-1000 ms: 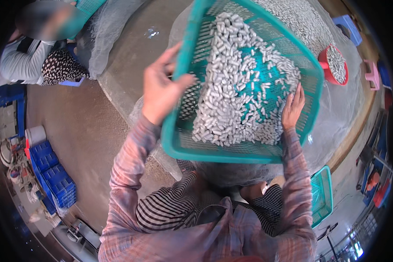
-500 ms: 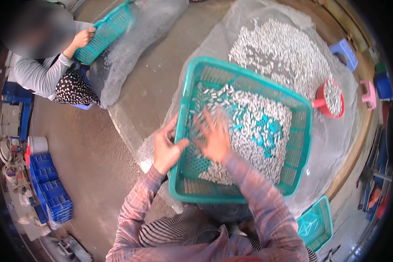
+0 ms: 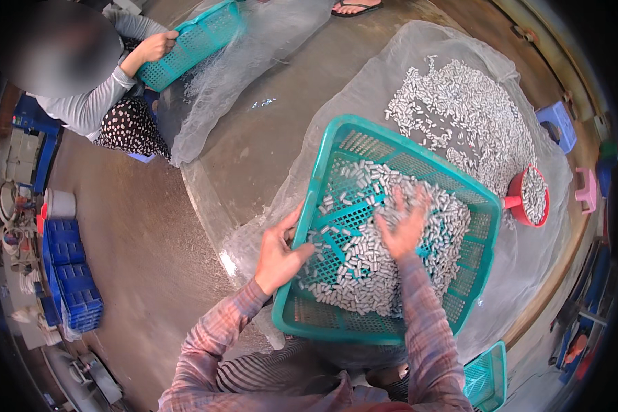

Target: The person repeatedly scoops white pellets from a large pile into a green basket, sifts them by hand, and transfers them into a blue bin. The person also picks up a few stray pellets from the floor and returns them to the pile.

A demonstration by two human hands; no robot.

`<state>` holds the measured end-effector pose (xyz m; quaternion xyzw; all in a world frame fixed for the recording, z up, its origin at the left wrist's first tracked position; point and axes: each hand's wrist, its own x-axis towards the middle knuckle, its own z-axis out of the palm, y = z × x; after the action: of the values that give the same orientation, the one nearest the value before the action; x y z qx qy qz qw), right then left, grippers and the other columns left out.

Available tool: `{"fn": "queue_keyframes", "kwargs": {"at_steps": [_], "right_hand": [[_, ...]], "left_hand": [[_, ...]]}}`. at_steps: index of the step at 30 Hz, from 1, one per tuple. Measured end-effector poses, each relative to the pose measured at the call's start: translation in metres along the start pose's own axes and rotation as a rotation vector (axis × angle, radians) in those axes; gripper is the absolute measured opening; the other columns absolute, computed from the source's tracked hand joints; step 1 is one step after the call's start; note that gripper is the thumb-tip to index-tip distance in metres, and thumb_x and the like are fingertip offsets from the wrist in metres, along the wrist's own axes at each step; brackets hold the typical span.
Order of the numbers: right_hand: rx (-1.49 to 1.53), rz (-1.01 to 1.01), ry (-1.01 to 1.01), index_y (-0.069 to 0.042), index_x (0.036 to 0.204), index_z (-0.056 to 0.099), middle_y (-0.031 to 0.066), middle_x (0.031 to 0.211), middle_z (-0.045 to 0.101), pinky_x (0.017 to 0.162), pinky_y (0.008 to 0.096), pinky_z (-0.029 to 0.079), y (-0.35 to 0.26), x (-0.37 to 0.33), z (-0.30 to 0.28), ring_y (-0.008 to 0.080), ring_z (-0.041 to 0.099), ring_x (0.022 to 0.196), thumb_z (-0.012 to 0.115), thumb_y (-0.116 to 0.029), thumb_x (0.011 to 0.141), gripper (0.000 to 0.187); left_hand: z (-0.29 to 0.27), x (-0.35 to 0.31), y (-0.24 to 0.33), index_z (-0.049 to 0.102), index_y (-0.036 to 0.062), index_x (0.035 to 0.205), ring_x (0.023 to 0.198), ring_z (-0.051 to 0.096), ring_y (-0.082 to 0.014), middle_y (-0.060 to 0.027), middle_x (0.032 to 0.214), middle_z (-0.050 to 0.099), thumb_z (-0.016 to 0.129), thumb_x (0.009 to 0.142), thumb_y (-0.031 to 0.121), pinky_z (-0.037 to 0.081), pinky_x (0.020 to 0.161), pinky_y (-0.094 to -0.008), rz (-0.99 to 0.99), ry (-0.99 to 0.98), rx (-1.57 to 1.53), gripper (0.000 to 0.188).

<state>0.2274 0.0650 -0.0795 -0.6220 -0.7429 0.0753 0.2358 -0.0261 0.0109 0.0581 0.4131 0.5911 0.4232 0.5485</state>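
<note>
Inside the teal basket [image 3: 350, 337], your right hand [image 3: 405, 223] spreads its fingers over still-patchy pellets [image 3: 364, 275], left hand [image 3: 279, 254] pinching its left edge, another pile [image 3: 484, 123] left outside.

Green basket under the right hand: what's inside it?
Small silvery cylindrical pieces lie inside the green basket, with patches of perforated bottom bare. The right hand hides what is directly beneath it; the pieces cover the remaining bottom.

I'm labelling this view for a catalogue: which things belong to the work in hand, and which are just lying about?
In the work:
Green rectangular plastic basket, held by the left hand
Small silvery cylindrical pieces inside, under the right hand
Red round plastic scoop of similar pieces, probably

Apparently lying about:
Stacked blue rectangular plastic crates
Pink plastic stool
Blue plastic stool
</note>
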Motion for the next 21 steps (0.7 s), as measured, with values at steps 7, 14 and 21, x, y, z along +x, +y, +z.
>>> {"fn": "queue_keyframes", "kwargs": {"at_steps": [7,14,21], "right_hand": [[0.208,-0.612,-0.685,-0.026,0.142,0.039,0.0098,0.155,0.02,0.111,0.0625,0.002,-0.057,-0.064,-0.044,0.0379,0.01,0.143,0.062,-0.042,0.081,0.067],[-0.096,0.105,-0.281,-0.03,0.144,0.036,0.009,0.154,0.022,0.112,0.0594,0.0,0.106,-0.087,-0.056,0.0376,0.01,0.143,0.057,-0.046,0.086,0.064],[0.333,0.047,-0.107,-0.011,0.142,0.037,0.0232,0.151,0.02,0.112,0.0566,0.013,-0.056,0.03,0.011,0.0434,0.017,0.139,0.062,-0.05,0.082,0.076]], "left_hand": [[0.004,0.011,0.019,0.042,-0.0089,0.135,0.082,0.061,-0.0081,-0.0059,0.104,0.066,0.054,0.064,-0.013,0.048,0.077,-0.0208,-0.057,0.016,-0.002,0.072],[0.005,0.003,0.016,0.042,-0.0074,0.136,0.081,0.06,-0.0053,-0.0047,0.107,0.065,0.05,0.061,-0.013,0.045,0.075,-0.0176,-0.014,0.018,0.001,0.075],[0.013,0.009,0.028,0.043,-0.007,0.136,0.08,0.059,-0.0052,-0.0044,0.104,0.065,0.049,0.063,-0.012,0.045,0.072,-0.0168,0.015,0.003,0.039,0.074]]}}
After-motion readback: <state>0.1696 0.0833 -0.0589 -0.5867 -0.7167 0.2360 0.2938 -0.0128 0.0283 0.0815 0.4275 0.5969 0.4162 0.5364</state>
